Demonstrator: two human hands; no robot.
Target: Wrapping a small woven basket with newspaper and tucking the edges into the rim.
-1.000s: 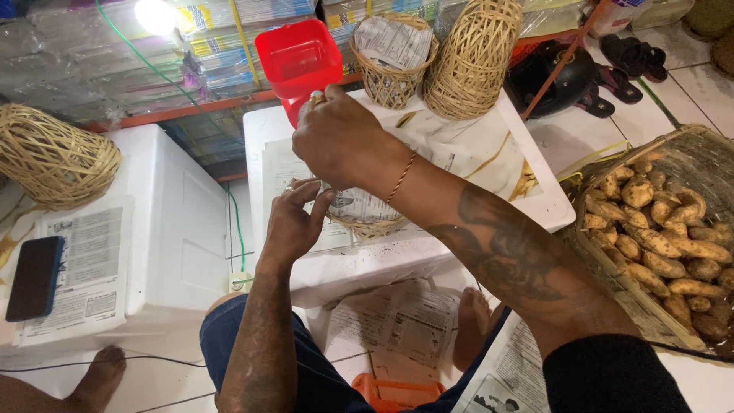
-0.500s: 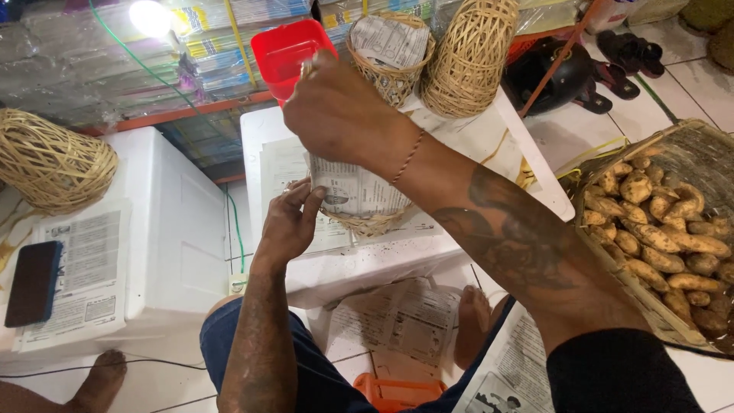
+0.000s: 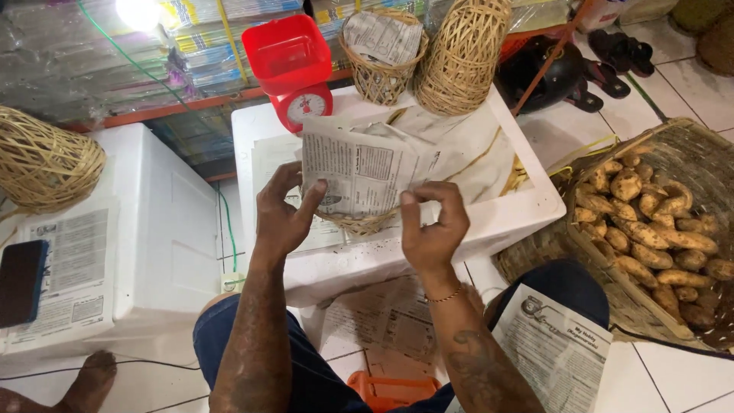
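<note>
1. While a newspaper sheet [image 3: 359, 168] lines the small wicker basket [image 3: 359, 223] on the white foam box [image 3: 489, 222], both hands pinch it.
2. Left hand [image 3: 283, 218] grips at eight o'clock, fingers curled.
3. Right hand [image 3: 432, 229], earlier raised at twelve, now pinches at four o'clock.

Up top, red kitchen scale [image 3: 294, 69] on a white foam box [image 3: 489, 214], flanked by a paper-lined wicker basket [image 3: 382, 73] and an upturned wicker basket [image 3: 462, 57]. Far right, big woven basket [image 3: 688, 145] heaped with tan tubers [image 3: 650, 229]. Left, another overturned basket [image 3: 46, 164] and a dark phone [image 3: 19, 283] atop a second foam box [image 3: 168, 245]. Black sandals [image 3: 612, 57] on tile.
</note>
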